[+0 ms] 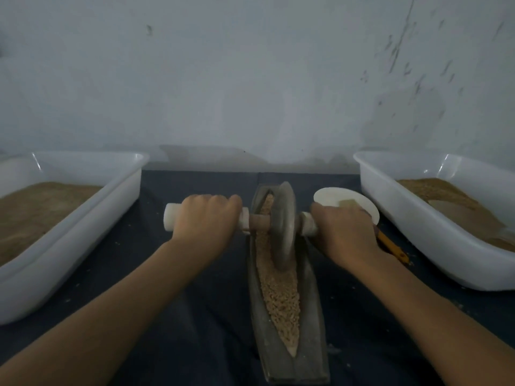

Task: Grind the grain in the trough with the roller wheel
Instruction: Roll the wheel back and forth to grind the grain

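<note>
A long grey boat-shaped trough (309,324) lies lengthwise in front of me on a dark cloth. Pale crushed grain (280,299) fills its groove. The grey roller wheel (284,224) stands upright in the groove, in the trough's far half. A brown axle with white handle sleeves runs through the wheel. My left hand (207,218) grips the left white handle (170,218) from above. My right hand (344,232) grips the right handle, most of which it hides.
A white tray (92,218) with brown ground grain stands on the left, another white tray (418,221) with brown grain on the right. A small white dish (337,197) and a yellow-handled tool (393,247) lie behind my right hand. A grey wall rises close behind.
</note>
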The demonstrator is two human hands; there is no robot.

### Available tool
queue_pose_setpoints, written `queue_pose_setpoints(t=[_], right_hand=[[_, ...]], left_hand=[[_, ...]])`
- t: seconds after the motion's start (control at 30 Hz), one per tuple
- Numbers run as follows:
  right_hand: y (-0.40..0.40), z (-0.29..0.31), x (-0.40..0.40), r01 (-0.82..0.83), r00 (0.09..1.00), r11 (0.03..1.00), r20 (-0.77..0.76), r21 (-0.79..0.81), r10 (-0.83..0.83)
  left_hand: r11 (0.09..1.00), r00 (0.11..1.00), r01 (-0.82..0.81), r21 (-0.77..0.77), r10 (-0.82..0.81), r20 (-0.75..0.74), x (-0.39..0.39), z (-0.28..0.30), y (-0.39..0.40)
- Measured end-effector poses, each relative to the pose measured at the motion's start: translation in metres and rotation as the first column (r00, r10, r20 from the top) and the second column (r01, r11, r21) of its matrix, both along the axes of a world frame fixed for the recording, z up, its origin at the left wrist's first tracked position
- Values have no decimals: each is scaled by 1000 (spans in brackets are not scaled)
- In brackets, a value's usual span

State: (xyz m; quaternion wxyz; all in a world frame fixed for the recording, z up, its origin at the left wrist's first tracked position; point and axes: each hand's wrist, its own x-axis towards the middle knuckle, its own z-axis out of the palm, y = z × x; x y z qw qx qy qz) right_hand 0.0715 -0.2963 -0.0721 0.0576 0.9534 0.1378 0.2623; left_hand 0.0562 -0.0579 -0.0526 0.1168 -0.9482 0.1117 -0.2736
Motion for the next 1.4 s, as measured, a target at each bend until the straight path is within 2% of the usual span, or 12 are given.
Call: queue_pose_setpoints(t=[0.1, 0.23, 0.43, 0.57, 0.7, 0.83, 0.9, 1.0, 1.1, 1.23, 1.33, 1.4], right_hand=[[-9, 2, -51, -38, 999, 998, -37, -52, 37], [-11, 4, -97, -147, 989, 989, 34, -13, 147], [-6, 4, -41, -79, 997, 991, 7, -104, 80], [3, 3, 24, 14, 1000, 1000, 16, -8, -14], [4, -3, 39, 81, 996, 995, -44, 66, -78], [-5, 2, -10, -14, 998, 1000, -66, 13, 14], [-4, 8, -45, -93, 995, 992, 15, -81, 95], [1, 17, -82, -196, 964, 976, 165, -92, 209], [4, 18, -79, -171, 971, 979, 152, -112, 187], [7, 12, -37, -40, 995, 983, 87, -181, 56], [13, 15, 2, 31, 992, 989, 122, -147, -13], [17, 18, 21, 17, 998, 995, 59, -102, -10]], left_hand=[[992, 994, 105, 67, -107, 31, -52, -1, 6], [966, 960, 257, 1, -255, 112, -87, -7, 16], [997, 999, 46, 55, -45, -9, -32, -12, 13], [999, 999, -30, -12, 30, -10, 25, -2, 5], [998, 999, -35, 61, 35, -3, 41, 11, -8], [998, 999, -28, 58, 30, -26, -1, 3, -5], [1000, 998, 4, -4, -5, -61, -33, -8, 7], [983, 986, 165, -81, -165, -1, -69, -22, 26], [971, 974, 226, -80, -228, -14, -71, -26, 32], [993, 993, 118, -8, -117, 17, -24, -26, 23], [997, 1000, -12, -80, 11, -15, 23, -21, 16], [993, 998, -32, -110, 26, -49, 45, -16, 11]])
